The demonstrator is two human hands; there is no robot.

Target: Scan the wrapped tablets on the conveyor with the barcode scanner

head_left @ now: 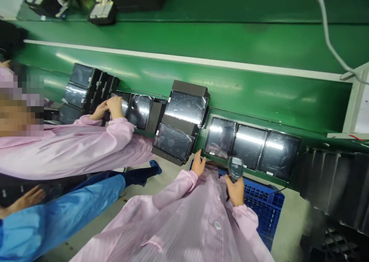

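Note:
My right hand (236, 191) is wrapped round the handle of a dark barcode scanner (236, 168), held upright over the table's front edge. A cable trails off to the right. Just beyond it lie three glossy black screen panels side by side: a left one (220, 137), a middle one (250, 144) and a right one (279, 154), each with a small white label at its lower edge. My left hand (198, 164) rests empty near the table edge, thumb apart from the fingers. It is nearest to a stack of black trays (186, 88) carrying two more panels.
On my left a co-worker in pink handles a panel beside several tray stacks (82, 89). A person's blue sleeve (83, 204) reaches in lower left. A blue plastic crate (266, 212) stands below the green table (259, 87); dark stacked trays (337, 181) are at right.

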